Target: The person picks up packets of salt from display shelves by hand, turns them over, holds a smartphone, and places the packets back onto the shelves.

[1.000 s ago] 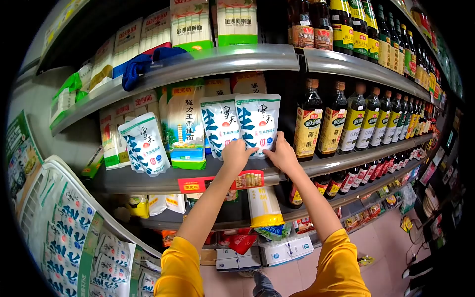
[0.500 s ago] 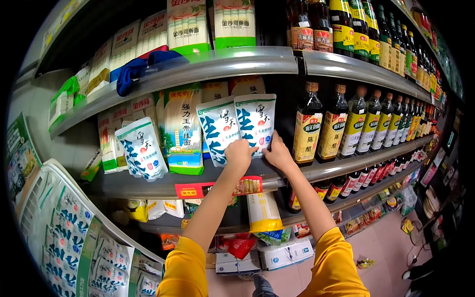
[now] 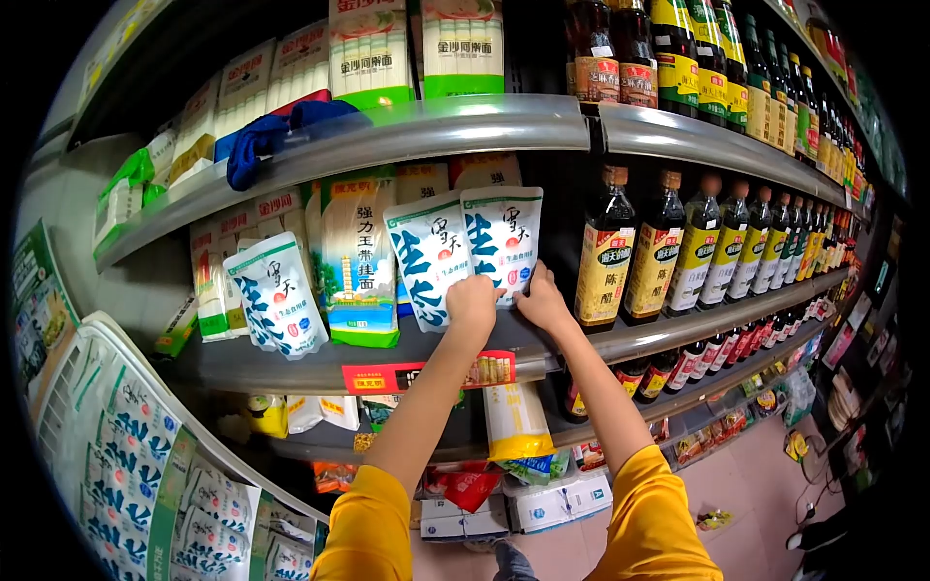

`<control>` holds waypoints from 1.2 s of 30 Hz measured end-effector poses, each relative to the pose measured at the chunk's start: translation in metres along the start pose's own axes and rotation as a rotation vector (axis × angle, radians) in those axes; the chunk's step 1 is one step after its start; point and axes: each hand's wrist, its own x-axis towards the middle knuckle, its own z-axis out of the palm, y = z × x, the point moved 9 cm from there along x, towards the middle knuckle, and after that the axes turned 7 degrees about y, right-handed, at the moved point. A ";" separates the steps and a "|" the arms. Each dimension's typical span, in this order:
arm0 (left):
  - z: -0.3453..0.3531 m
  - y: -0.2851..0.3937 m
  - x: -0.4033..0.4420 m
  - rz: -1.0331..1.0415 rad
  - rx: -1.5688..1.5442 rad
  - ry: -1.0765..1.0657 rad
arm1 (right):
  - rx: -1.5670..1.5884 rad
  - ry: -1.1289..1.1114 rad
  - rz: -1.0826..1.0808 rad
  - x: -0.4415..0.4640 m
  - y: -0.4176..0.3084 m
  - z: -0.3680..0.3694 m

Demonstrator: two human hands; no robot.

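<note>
Two white-and-green salt pouches lean upright side by side on the middle shelf: the left salt pouch (image 3: 422, 244) is partly overlapped by the right salt pouch (image 3: 503, 228). My left hand (image 3: 472, 302) has curled fingers at the lower left of the right pouch, its thumb pointing right across the front. On that pouch's lower right edge is my right hand (image 3: 542, 298), fingers closed along the side. Part of each hand's grip is hidden. Farther left, another salt pouch (image 3: 278, 295) leans against packs of noodles.
A noodle pack (image 3: 359, 257) stands behind the pouches. Vinegar bottles (image 3: 605, 252) line the shelf at right. A blue cloth (image 3: 257, 150) hangs over the upper shelf edge (image 3: 465, 126). A red price strip (image 3: 429, 373) runs along the shelf front. Stacked pouches (image 3: 218, 513) fill a display at lower left.
Both hands stay at the right salt pouch, with hardly any movement. The view has shifted very slightly.
</note>
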 end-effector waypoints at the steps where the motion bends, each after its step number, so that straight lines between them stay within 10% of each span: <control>1: 0.000 0.000 0.000 0.004 -0.009 0.030 | 0.000 0.001 0.000 0.000 -0.001 0.001; 21: -0.013 -0.006 -0.016 0.069 -0.223 0.041 | -0.128 0.199 -0.122 0.000 -0.032 -0.008; 27: -0.034 -0.031 -0.039 0.047 -0.184 -0.035 | 0.277 -0.259 -0.097 -0.008 -0.056 0.042; 36: -0.035 -0.066 -0.047 0.054 -0.339 -0.071 | 0.039 -0.148 -0.158 -0.020 -0.082 0.054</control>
